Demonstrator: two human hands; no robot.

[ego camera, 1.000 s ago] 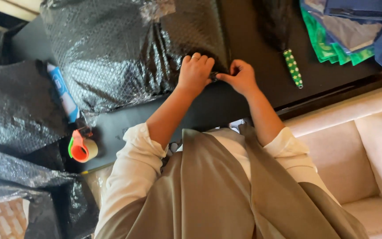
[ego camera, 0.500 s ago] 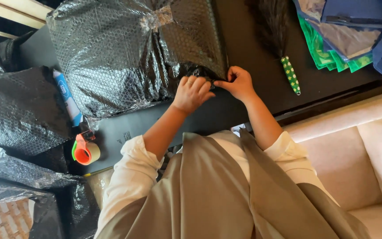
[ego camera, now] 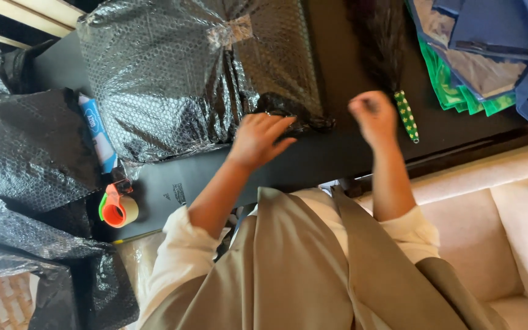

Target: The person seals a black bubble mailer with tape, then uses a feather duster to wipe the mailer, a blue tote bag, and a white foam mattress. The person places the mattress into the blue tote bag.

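Presently: left hand (ego camera: 263, 139) spread flat, pressing corner fold of black bubble-wrapped parcel (ego camera: 178, 79); right hand (ego camera: 373, 113) blurred, grip unreadable. Risk: untaped fold springing open.

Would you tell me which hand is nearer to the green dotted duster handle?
Right. The right hand is just beside the green dotted handle; the left hand rests farther off on the black bubble-wrapped package.
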